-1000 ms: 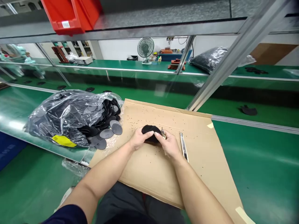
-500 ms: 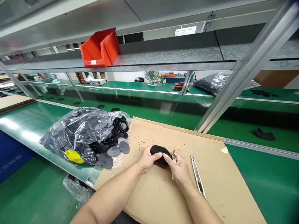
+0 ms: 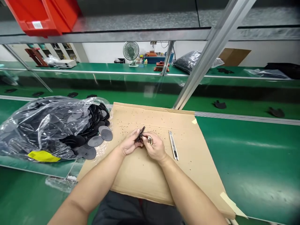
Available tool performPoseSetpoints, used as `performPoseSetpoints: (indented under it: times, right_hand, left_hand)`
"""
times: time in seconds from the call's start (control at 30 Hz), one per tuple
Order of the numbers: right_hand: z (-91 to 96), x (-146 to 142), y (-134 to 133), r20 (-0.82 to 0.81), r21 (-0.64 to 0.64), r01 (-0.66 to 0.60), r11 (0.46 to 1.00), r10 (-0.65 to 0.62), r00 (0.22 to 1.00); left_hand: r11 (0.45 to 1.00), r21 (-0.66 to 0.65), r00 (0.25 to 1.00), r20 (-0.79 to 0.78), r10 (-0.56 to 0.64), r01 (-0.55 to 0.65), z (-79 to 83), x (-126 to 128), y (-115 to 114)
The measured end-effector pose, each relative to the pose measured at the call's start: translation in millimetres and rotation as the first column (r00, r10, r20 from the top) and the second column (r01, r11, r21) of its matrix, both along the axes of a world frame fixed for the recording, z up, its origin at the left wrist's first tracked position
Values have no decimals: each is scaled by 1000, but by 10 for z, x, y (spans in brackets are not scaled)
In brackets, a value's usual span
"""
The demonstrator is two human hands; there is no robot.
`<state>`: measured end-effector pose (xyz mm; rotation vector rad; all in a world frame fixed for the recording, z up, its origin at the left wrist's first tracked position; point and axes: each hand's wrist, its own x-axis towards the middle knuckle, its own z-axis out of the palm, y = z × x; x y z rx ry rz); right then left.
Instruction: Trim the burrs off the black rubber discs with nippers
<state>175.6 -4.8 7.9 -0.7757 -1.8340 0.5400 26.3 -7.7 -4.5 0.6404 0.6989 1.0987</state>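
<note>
Both hands meet over a cardboard sheet (image 3: 150, 178) on the green bench. My left hand (image 3: 130, 143) pinches a thin black disc (image 3: 141, 132), held on edge so that only its rim shows. My right hand (image 3: 155, 147) is closed on a small brass-coloured tool (image 3: 149, 140) pressed against the disc. Tiny black specks dot the cardboard around the hands. A clear plastic bag (image 3: 44, 125) full of similar black discs lies to the left, with several discs (image 3: 96, 140) spilling from its mouth onto the cardboard's edge.
A metal blade-like tool (image 3: 173, 149) lies on the cardboard just right of my hands. An aluminium post (image 3: 201, 59) slants up behind the sheet. A red bin (image 3: 39, 15) sits on the shelf above. Loose black pieces (image 3: 220, 104) lie on the far belt.
The black disc, earlier held flat and broad between both hands, is now turned on edge. The camera view swung up and back down.
</note>
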Motion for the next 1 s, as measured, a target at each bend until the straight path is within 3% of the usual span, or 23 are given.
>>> performPoseSetpoints:
  times: [0.2, 0.57, 0.77, 0.9, 1.0]
  right_hand:
    - [-17, 17, 12, 62, 130, 0, 992, -8, 998]
    - [-43, 19, -5, 154, 192, 24, 981, -55, 987]
    - [-35, -52, -52, 231, 205, -32, 978, -17, 973]
    - [-34, -103, -100, 98, 145, 38, 989, -53, 994]
    - [-85, -91, -81, -67, -13, 95, 995, -95, 993]
  left_hand:
    - [1000, -4, 1000, -15, 7, -7, 5, 10, -14]
    - [999, -23, 998, -58, 31, -32, 12, 30, -38]
    - [993, -15, 992, -49, 120, -121, 32, 32, -35]
    - [983, -42, 984, -4, 176, -176, 46, 27, -43]
    - [963, -98, 967, 21, 254, -251, 81, -9, 100]
